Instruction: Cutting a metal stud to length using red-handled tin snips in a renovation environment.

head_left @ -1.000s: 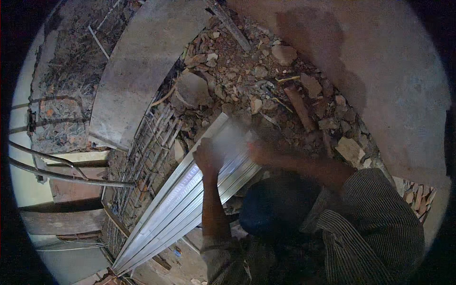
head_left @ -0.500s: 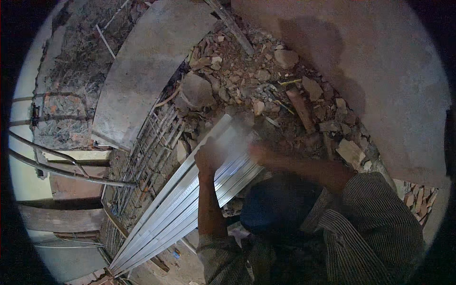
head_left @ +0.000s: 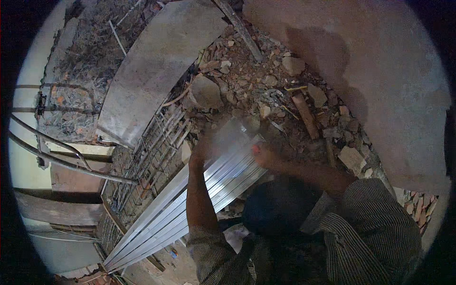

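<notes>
Several long, shiny metal channels (head_left: 209, 183) lie side by side in a slanting bundle, from the lower left up to the middle. At the upper left edge of the bundle is my left hand (head_left: 202, 146), its fingers smeared by motion and hard to separate from the dark rubble behind. My right hand (head_left: 266, 156) is closed at the right side of the channels, close to their upper ends. A small red-orange spot shows at its fingertips; what it belongs to is unclear. Blur covers the upper ends of the channels.
Broken masonry (head_left: 280, 102) and stones cover the ground ahead. A rebar mesh (head_left: 156, 142) lies left of the channels, beside a large flat slab (head_left: 152, 61). Bent pipes (head_left: 71, 164) jut in from the left. A wooden strip (head_left: 240, 28) leans at the top.
My left hand has shifted left and slightly farther away along the channels' edge. The right hand stays near their right side, a red-orange spot now showing. The whole view has shifted slightly.
</notes>
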The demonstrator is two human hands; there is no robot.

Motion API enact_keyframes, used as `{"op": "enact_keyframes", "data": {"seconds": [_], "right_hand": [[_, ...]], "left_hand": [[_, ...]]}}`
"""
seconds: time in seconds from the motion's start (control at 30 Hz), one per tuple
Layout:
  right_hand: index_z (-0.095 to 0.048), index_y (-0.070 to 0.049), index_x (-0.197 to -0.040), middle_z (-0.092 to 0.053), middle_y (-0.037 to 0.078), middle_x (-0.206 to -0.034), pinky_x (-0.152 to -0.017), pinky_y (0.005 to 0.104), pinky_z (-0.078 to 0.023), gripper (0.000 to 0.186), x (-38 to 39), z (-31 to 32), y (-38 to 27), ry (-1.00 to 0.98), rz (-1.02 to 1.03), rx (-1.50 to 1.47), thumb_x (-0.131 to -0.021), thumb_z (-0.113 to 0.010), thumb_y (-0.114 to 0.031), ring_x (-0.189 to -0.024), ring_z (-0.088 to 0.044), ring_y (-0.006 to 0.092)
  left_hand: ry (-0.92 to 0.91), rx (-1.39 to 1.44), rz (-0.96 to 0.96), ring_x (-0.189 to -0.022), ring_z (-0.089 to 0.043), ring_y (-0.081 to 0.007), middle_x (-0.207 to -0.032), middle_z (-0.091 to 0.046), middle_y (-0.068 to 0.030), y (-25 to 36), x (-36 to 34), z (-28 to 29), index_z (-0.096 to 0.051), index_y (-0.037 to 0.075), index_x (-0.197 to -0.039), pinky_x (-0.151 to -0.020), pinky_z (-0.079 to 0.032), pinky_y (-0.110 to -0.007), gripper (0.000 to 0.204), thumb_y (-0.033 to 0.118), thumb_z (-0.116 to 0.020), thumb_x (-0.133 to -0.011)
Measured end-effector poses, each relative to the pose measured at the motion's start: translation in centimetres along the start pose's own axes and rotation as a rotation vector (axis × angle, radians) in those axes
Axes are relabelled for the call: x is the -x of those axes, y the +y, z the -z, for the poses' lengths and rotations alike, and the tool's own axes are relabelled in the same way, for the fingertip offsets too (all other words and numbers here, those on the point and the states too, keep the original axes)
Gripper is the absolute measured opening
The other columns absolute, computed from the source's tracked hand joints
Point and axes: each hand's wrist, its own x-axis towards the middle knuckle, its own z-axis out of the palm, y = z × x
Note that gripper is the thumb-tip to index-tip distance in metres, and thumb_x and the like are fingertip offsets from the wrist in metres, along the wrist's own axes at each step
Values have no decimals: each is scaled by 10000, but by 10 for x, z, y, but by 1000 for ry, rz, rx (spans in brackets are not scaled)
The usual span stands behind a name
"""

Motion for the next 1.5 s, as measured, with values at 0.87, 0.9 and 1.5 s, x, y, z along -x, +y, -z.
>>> {"op": "enact_keyframes", "data": {"seconds": [0.87,0.9,1.5], "right_hand": [[-618,-39,-921,-595,185,-821,-773,454,-476,304,-4,30,-47,-260,58,3,-974,-448,-286,-811,-603,340],[-617,-40,-921,-594,181,-821,-772,453,-477,307,-6,29,-47,-247,145,-69,-976,-444,-288,-810,-602,337],[-599,-17,-959,-605,221,-884,-810,493,-480,362,-5,4,-18,-136,62,134,-993,-380,-302,-892,-604,390]], "left_hand": [[336,-510,98,-922,-649,-411,-1057,-658,-208,51,22,-8,-423,90,-1368,-844,-510,-489,819,516,-713,-731],[356,-450,32,-922,-649,-411,-1057,-658,-208,52,23,-10,-423,90,-1368,-844,-510,-489,819,516,-713,-731],[309,-57,-325,-907,-634,-431,-910,-642,-303,39,4,7,-642,-102,-930,-839,-507,-501,619,453,-714,-665]]}}
